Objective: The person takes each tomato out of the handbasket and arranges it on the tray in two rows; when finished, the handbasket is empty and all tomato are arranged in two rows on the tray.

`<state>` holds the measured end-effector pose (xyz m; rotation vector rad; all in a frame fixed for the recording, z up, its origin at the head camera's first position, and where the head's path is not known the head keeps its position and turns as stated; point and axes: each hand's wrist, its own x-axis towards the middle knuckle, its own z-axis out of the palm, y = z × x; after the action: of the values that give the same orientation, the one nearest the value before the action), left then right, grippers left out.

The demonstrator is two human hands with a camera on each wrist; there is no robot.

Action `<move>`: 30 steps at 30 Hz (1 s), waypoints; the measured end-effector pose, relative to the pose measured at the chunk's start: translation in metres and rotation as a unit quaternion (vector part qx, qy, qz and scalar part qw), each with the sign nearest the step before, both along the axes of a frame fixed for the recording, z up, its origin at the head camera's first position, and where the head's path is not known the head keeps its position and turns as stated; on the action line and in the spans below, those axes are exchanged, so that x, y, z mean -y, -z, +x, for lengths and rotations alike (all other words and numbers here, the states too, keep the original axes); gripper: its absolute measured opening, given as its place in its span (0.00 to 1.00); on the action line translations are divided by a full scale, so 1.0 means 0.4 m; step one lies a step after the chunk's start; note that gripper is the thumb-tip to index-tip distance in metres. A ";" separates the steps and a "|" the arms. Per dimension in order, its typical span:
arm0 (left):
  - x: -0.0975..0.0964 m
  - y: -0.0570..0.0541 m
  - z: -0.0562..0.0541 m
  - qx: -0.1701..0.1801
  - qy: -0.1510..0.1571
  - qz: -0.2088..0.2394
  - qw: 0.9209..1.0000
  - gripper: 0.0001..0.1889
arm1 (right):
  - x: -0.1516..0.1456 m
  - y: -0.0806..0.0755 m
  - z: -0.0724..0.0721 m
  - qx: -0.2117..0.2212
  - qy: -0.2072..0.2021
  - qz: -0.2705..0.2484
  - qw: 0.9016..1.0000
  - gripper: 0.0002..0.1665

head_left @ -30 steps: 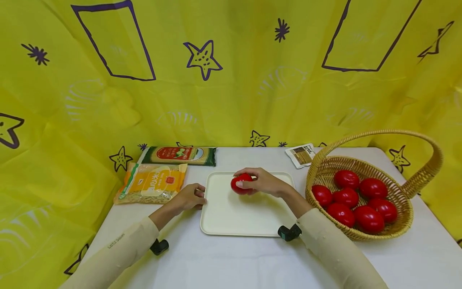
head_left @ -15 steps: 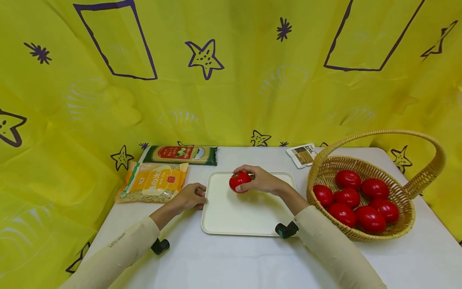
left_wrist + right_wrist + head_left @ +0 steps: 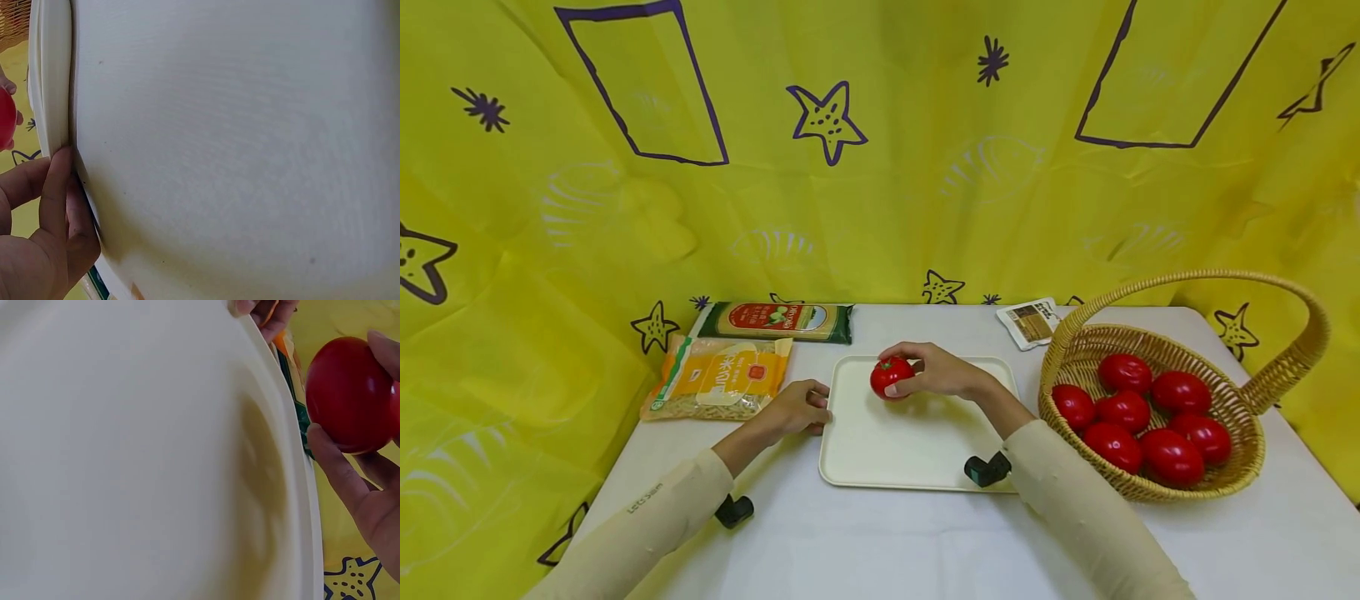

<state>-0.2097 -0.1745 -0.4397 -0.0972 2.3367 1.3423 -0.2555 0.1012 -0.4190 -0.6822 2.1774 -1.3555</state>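
A red tomato (image 3: 890, 380) with a green calyx is held between the thumb and fingers of my right hand (image 3: 942, 372), over the back left part of a cream rectangular tray (image 3: 887, 450). In the right wrist view the tomato (image 3: 349, 394) stands off the tray's surface, its shadow falling inside the rim. My left hand (image 3: 793, 409) is at the tray's left edge. The left wrist view shows its thumb and fingers pinching the tray rim (image 3: 56, 75).
On the right stands a wicker basket (image 3: 1240, 433) with a tall handle and several red tomatoes inside. An orange grain bag (image 3: 722, 379) and a green noodle pack (image 3: 775, 322) lie at the back left. A small white sachet (image 3: 1028, 323) lies near the back edge.
My right hand has moved slightly left with the tomato, turning it so the green calyx now shows. The left hand has stayed at the tray's edge.
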 end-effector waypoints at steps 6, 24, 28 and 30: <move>-0.001 -0.001 -0.001 0.000 0.000 -0.003 1.000 0.21 | 0.005 -0.001 -0.009 0.007 -0.008 0.031 0.999 0.38; -0.001 0.001 -0.003 0.000 0.002 -0.009 1.000 0.21 | 0.011 0.008 -0.029 -0.011 0.006 0.054 0.998 0.33; -0.001 0.002 -0.002 0.000 0.000 -0.008 1.000 0.21 | 0.017 0.016 -0.034 -0.007 0.009 0.058 0.998 0.34; -0.001 0.002 -0.002 -0.001 -0.001 -0.005 1.000 0.21 | 0.021 0.019 -0.036 -0.006 0.010 0.055 0.998 0.34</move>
<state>-0.2105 -0.1742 -0.4405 -0.1019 2.3461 1.3319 -0.2697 0.0929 -0.4266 -0.6294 2.2554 -1.2338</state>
